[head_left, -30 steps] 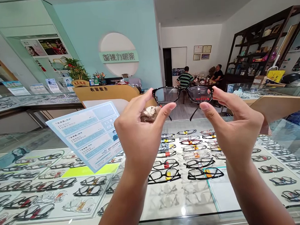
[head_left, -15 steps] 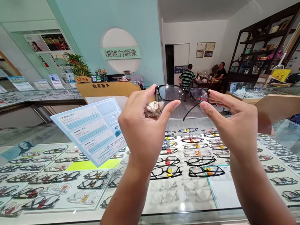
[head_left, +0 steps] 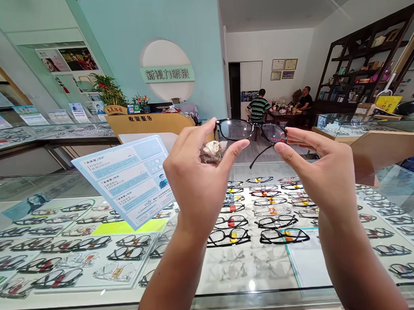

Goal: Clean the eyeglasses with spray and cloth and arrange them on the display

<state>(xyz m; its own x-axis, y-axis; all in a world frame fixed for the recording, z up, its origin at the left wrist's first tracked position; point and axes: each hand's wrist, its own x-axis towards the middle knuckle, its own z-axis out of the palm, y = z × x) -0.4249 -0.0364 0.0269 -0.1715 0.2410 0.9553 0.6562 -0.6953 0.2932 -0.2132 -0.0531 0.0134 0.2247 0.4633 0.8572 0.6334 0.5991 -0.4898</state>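
Black-framed eyeglasses (head_left: 236,129) are held up above the counter, with small red lettering on the right lens. My left hand (head_left: 200,169) grips them by the left end of the frame, its thumb stretched toward the lens. A crumpled greyish-white wad (head_left: 213,152), perhaps cloth or tissue, is tucked in the same palm. Around the right end of the frame, my right hand (head_left: 326,168) has its thumb and fingers closed. One temple arm (head_left: 262,155) slants down to the left below the right lens; the other is mostly hidden.
Beneath my arms lies a glass display counter (head_left: 247,281) with rows of eyeglasses inside. A blue-white leaflet (head_left: 125,177) stands on it at left. Beyond are a wooden cashier desk (head_left: 157,125), a dark shelf unit (head_left: 357,66) and two people by a table (head_left: 284,111).
The right end of the eyeglasses has tilted slightly downward and shifted a little left, along with my right hand. My left hand stays nearly still, keeping its hold.
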